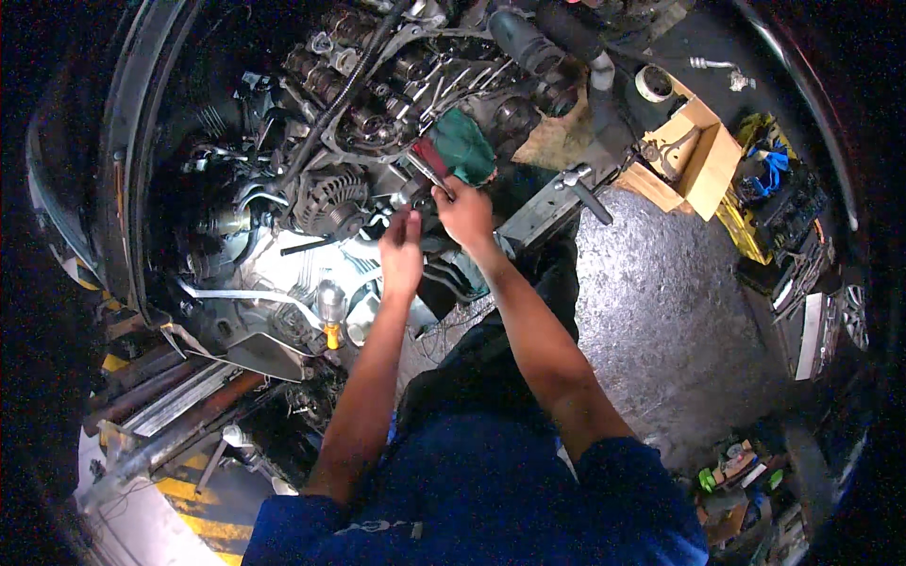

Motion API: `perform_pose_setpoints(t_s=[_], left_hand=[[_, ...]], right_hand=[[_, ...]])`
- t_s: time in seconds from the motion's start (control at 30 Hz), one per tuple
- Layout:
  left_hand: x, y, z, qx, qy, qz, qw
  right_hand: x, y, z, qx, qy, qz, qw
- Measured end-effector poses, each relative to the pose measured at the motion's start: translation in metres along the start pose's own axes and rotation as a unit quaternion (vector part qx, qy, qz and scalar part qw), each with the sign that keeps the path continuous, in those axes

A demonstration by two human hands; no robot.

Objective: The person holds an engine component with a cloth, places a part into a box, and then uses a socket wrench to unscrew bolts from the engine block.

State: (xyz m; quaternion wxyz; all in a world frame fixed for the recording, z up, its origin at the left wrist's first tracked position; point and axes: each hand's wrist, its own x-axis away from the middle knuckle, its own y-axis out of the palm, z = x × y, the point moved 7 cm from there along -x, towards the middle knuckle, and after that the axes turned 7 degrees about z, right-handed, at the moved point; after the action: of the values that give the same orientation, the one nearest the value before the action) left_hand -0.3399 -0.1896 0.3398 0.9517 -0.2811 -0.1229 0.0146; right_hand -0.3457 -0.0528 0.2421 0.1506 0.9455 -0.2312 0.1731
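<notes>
- Right hand [464, 213] had its fingers curled shut around a red-handled tool [429, 166] over the engine [377, 104], beside a green rag [465, 146].
- Left hand [402, 253] hung just beside it, fingers half curled, holding nothing visible.

Vehicle repair workshop: exposed engine [377, 104] fills upper centre of frame, cardboard box [703, 156] of parts at upper right, stained concrete floor [661, 311] at right

You see a dim scene; a work lamp [329, 304] glares white over the engine [377, 123], and the fisheye rim goes black.
</notes>
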Motion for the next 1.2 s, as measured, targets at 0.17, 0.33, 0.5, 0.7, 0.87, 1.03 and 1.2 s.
perform_pose_setpoints(t_s=[0.17,0.33,0.5,0.7,0.87,1.03,1.2], left_hand=[[-0.043,0.057,0.029,0.139,-0.118,-0.008,0.983],[-0.075,0.053,-0.015,0.224,-0.282,-0.104,0.927],[-0.076,0.083,0.003,0.407,-0.245,-0.01,0.88],[-0.09,0.071,-0.024,0.366,-0.22,-0.004,0.904],[-0.084,0.087,-0.018,0.488,-0.254,-0.076,0.831],[-0.086,0.072,-0.015,0.354,-0.223,0.03,0.908],[-0.084,0.078,-0.011,0.467,-0.239,-0.062,0.849]], right_hand=[[0.016,0.021,0.011,-0.544,0.324,-0.186,0.751],[0.053,0.043,-0.019,-0.588,0.292,-0.049,0.753],[0.019,-0.01,-0.007,0.14,-0.146,0.1,0.974],[0.026,0.002,-0.021,0.14,-0.133,-0.082,0.978],[0.023,0.001,0.001,-0.119,0.064,-0.028,0.99],[0.031,-0.009,-0.039,0.308,-0.237,0.063,0.919],[0.024,0.001,0.003,-0.261,0.16,-0.099,0.947]])
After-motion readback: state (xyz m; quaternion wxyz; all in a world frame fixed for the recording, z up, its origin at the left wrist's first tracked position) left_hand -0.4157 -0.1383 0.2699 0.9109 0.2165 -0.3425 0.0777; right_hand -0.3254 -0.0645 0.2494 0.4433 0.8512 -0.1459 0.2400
